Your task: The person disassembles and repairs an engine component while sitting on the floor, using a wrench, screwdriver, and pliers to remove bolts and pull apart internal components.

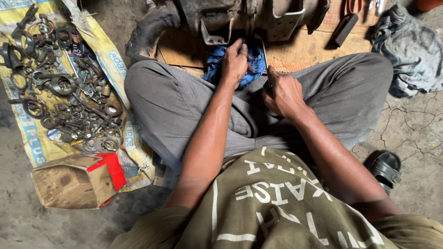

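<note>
I sit cross-legged on the floor in grey trousers. My left hand (pixel 236 62) presses on a crumpled blue rag (pixel 214 69) lying between my knees, just below a dark greasy metal machine housing (pixel 240 18). My right hand (pixel 282 93) is closed around a thin metal rod-like tool (pixel 264 57) that rises toward the housing's underside. The tool's tip is hidden behind the rag and hand.
A yellow printed sack (pixel 34 138) at left carries several dirty rings, bolts and clamps (pixel 64 87). An open cardboard box with a red flap (pixel 76 180) lies near it. Cardboard (pixel 318 46) lies under the housing, a grey cloth (pixel 410 48) at far right, a black sandal (pixel 385 168) lower right.
</note>
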